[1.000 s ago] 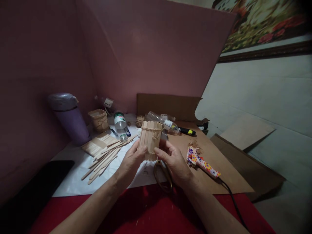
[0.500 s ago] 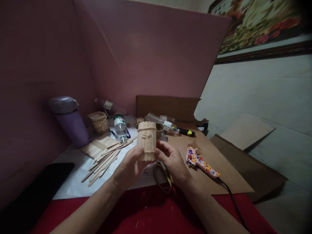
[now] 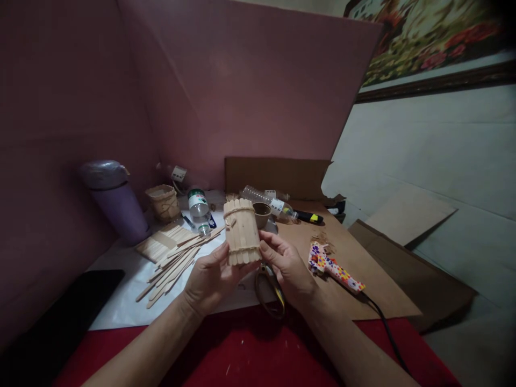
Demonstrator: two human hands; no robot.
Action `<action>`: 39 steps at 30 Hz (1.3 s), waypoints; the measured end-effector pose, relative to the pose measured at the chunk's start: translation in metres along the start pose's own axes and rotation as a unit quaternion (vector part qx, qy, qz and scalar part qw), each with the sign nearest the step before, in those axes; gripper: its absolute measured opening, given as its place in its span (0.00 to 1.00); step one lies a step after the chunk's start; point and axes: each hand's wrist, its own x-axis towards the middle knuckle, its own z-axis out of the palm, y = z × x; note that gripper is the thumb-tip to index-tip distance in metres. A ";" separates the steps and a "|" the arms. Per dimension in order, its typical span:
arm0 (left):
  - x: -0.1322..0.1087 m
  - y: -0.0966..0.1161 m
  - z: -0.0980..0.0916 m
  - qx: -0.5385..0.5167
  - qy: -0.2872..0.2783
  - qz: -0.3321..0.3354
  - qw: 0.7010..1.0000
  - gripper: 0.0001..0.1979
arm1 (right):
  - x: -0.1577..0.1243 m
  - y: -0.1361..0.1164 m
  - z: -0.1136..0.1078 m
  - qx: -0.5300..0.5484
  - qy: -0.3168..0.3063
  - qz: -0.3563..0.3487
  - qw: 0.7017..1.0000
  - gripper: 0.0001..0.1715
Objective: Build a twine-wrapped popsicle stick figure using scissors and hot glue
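Between both hands I hold a small upright popsicle-stick cup (image 3: 243, 232), with twine bound round its top and bottom and a small twine bow toward its left side. My left hand (image 3: 210, 277) grips its lower left side and supports it from below. The thumb and fingers of my right hand (image 3: 285, 267) are closed on its lower right edge. Under my right hand lie scissors (image 3: 270, 293), their blades hidden. Behind the cup stands a round brown bowl (image 3: 263, 214). Loose popsicle sticks (image 3: 173, 274) fan out left of my hands.
A floral glue gun (image 3: 332, 269) with a black cord lies on cardboard (image 3: 379, 301) at right. Plastic bottles (image 3: 199, 207), a cutter with a black handle (image 3: 308, 217), a second stick cup (image 3: 163, 203) and a purple tumbler (image 3: 119, 207) stand or lie behind. A dark flat object (image 3: 68, 317) lies left.
The stick cup has been turned in my hands, so its bow has shifted from the middle to the left side. My hands stay in nearly the same place.
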 end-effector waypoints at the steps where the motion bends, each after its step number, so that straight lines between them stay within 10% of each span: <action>1: 0.000 0.000 0.001 0.004 -0.001 -0.002 1.000 0.17 | 0.000 0.000 0.000 0.010 0.009 0.006 1.000 0.19; 39: 0.003 -0.011 0.006 0.284 0.077 0.097 0.951 0.27 | 0.000 0.010 -0.002 -0.072 0.032 -0.036 0.996 0.22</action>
